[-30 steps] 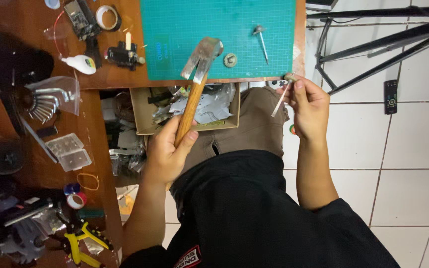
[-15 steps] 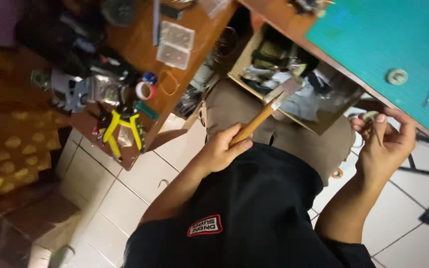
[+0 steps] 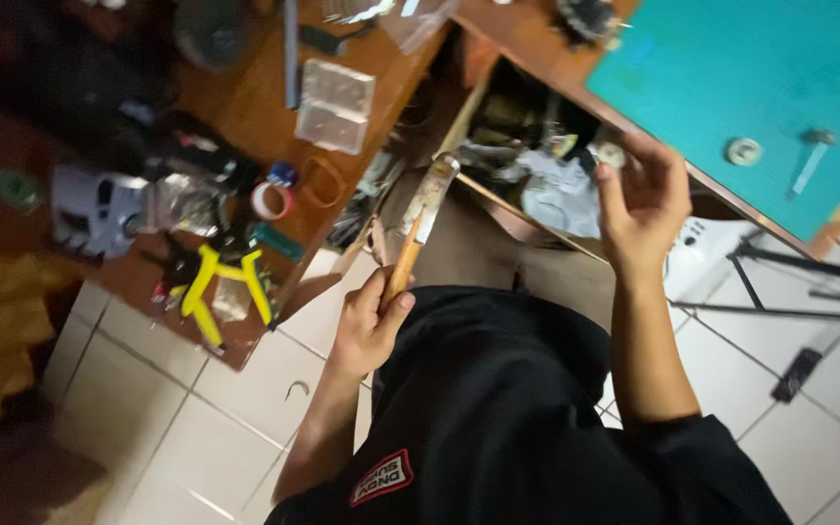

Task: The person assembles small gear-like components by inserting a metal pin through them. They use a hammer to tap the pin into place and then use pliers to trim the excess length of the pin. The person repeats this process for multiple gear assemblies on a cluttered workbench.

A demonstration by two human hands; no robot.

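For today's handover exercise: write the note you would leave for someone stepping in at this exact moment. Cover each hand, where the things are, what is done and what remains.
Left hand: closed around the wooden handle of the hammer, head pointing up towards the desk edge.
Right hand: raised at the desk edge, fingertips pinching something small; too blurred to tell what.
Things: a washer and a bolt lie on the green cutting mat. An open drawer full of odds and ends sits under the desk. Yellow-handled pliers lie on the side table.
Done: hammer in hand.
Left: nothing struck yet, as far as the view shows; washer and bolt untouched.
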